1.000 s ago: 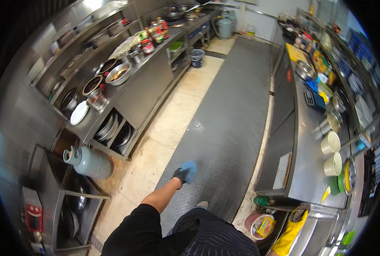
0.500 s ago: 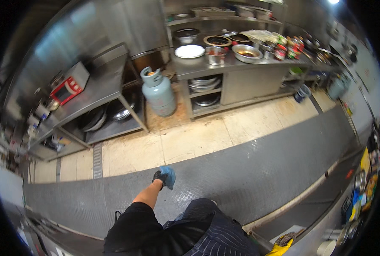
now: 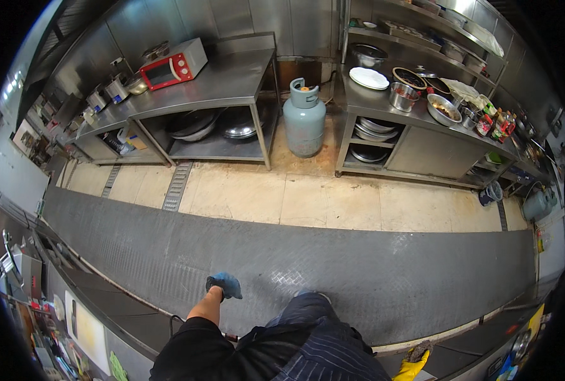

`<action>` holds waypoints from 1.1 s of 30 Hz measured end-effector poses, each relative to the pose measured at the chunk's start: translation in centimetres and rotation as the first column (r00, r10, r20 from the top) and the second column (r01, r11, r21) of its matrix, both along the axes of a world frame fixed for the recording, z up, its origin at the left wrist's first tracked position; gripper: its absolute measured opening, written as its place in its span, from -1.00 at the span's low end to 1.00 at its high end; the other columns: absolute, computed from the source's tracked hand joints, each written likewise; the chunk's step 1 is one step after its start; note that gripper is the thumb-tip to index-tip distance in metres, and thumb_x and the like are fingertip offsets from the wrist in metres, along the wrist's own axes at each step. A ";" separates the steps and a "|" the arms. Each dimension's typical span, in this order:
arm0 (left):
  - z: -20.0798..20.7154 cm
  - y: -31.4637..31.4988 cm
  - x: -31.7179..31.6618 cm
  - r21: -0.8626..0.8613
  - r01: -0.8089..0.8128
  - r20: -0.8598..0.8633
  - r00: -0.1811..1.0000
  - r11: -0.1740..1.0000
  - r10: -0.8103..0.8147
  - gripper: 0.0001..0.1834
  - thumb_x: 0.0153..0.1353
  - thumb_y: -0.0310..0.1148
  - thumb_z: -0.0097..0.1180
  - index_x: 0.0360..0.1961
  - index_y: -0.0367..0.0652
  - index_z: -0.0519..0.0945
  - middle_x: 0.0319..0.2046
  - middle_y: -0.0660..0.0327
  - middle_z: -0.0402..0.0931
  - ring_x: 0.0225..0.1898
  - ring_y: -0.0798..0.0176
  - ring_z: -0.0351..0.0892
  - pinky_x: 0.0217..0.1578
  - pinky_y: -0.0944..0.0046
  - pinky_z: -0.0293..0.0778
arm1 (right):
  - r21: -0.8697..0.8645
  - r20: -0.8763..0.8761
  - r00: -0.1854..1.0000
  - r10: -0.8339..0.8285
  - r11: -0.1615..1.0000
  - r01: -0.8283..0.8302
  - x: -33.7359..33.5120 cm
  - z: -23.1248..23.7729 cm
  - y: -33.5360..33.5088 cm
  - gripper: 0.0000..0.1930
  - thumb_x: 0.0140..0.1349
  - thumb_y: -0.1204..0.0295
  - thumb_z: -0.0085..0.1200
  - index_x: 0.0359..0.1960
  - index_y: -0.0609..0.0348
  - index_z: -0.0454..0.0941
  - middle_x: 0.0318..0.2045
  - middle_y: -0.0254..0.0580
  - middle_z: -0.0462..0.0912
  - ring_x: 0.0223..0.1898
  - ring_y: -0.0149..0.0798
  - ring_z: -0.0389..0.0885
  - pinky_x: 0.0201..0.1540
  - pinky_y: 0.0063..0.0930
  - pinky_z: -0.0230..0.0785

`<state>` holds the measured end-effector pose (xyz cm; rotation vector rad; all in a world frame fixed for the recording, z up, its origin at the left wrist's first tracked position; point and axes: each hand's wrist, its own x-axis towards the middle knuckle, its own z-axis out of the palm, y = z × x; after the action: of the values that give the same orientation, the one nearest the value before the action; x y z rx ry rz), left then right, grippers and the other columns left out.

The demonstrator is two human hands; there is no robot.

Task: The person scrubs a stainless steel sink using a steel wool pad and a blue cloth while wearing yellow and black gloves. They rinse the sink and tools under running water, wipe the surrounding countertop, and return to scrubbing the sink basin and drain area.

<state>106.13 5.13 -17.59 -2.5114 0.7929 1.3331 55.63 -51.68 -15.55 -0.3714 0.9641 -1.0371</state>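
Honestly nothing looks handled yet: the left hand (image 3: pixel 224 285) in a blue glove hangs loosely curled and holds nothing, over the grey ribbed floor mat (image 3: pixel 333 267), well apart from any counter. A yellow glove (image 3: pixel 414 364) shows at the bottom edge, probably the right hand, and I can't tell its grip. Across the worn beige tiles sits a rounded pale-blue gas bottle (image 3: pixel 304 119) between two shiny steel counters; a boxy red microwave (image 3: pixel 172 63) tops the left counter (image 3: pixel 231 76), a flat white plate (image 3: pixel 368 77) the right one

Tiled floor (image 3: pixel 333 200) – grey ribbed mat (image 3: pixel 358 267), gas cylinder (image 3: pixel 304 119), perhaps a drain grate (image 3: pixel 177 184)
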 end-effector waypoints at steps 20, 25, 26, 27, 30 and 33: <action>-3.5 0.2 1.8 -0.304 -0.605 -0.021 0.776 0.735 0.630 -0.65 0.10 -0.19 0.03 -0.11 -0.09 0.55 -0.15 0.15 0.55 -0.10 0.16 0.54 -0.15 0.18 0.44 | 0.055 -0.401 0.836 0.374 0.921 -0.385 6.7 4.6 3.8 -0.45 0.33 0.13 -0.24 0.34 -0.11 0.03 0.31 -0.31 0.15 0.32 -0.27 0.11 0.32 -0.30 -0.14; 2.8 -1.6 4.2 -0.305 -0.622 0.042 0.748 0.721 0.663 -0.54 0.12 -0.08 0.03 -0.04 -0.14 0.51 -0.02 0.04 0.49 0.01 0.08 0.49 -0.07 0.14 0.39 | 0.061 -0.421 0.813 0.403 0.907 -0.418 7.3 3.0 4.3 -0.46 0.34 0.19 -0.25 0.34 -0.08 0.02 0.32 -0.31 0.12 0.33 -0.29 0.09 0.33 -0.36 -0.14; 1.2 -1.3 5.0 -0.412 -0.682 0.081 0.633 0.604 0.770 -0.51 0.11 -0.08 0.04 -0.03 -0.20 0.49 0.00 -0.02 0.47 0.02 0.04 0.48 -0.07 0.09 0.39 | 0.051 -0.433 0.808 0.399 0.906 -0.420 6.9 2.5 4.6 -0.47 0.35 0.20 -0.25 0.34 -0.08 0.02 0.33 -0.31 0.11 0.33 -0.29 0.08 0.33 -0.37 -0.14; 0.7 -2.1 6.2 -0.484 -0.693 0.021 0.600 0.534 0.799 -0.51 0.11 -0.07 0.05 -0.05 -0.20 0.50 -0.04 -0.05 0.49 -0.02 0.01 0.50 -0.11 0.08 0.42 | 0.040 -0.453 0.801 0.392 0.906 -0.421 6.3 2.0 4.7 -0.47 0.35 0.21 -0.25 0.34 -0.07 0.02 0.33 -0.31 0.11 0.33 -0.29 0.07 0.33 -0.39 -0.14; -2.9 -2.8 10.4 -0.706 -0.683 -0.133 0.386 0.186 0.913 -0.46 0.03 0.01 0.13 -0.11 -0.20 0.55 -0.18 -0.04 0.57 -0.17 0.02 0.57 -0.19 0.09 0.46 | -0.220 -0.900 0.398 0.177 0.605 -0.765 3.2 -0.4 5.6 -0.48 0.36 0.24 -0.25 0.34 -0.05 0.02 0.34 -0.31 0.09 0.34 -0.30 0.06 0.34 -0.42 -0.14; 0.2 -7.3 12.5 -0.599 -0.533 -0.019 0.755 0.598 0.655 -0.41 0.02 0.02 0.16 -0.06 -0.23 0.53 -0.19 0.04 0.58 -0.20 0.07 0.56 -0.17 0.13 0.45 | -0.256 -0.952 0.307 -0.012 0.581 -0.772 0.3 -2.1 4.2 -0.52 0.34 0.24 -0.22 0.28 -0.03 0.10 0.26 -0.30 0.15 0.25 -0.29 0.12 0.25 -0.43 -0.05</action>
<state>118.59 -2.18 -17.39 -3.5755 0.3069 1.0333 55.89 -47.44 -17.66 -1.9673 1.2480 -0.5590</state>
